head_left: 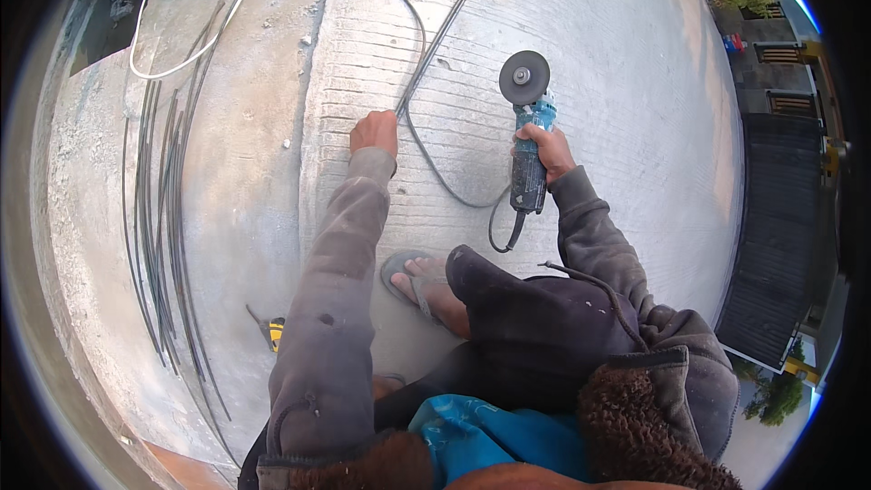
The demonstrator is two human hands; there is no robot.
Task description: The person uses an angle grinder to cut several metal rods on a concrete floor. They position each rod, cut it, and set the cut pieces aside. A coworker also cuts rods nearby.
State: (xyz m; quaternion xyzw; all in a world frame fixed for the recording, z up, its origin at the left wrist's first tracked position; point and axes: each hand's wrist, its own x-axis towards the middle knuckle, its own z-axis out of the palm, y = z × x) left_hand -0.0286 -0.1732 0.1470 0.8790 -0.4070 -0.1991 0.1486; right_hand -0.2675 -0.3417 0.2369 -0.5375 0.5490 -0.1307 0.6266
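Observation:
My right hand is wrapped around the body of a teal and black angle grinder, held upright with its dark cutting disc at the far end. To the left, my left hand is closed in a fist on thin steel rods that slant away to the upper right, over the ribbed concrete. How many rods the fist holds is hard to make out. The disc is apart from the rods. A dark power cord loops from the grinder's lower end, passing near the rods.
Several long steel bars lie on the concrete at the left. A yellow and black tape measure rests beside my left sleeve. A white cable curls at the top left. My sandalled foot stands below. A dark gate is at the right.

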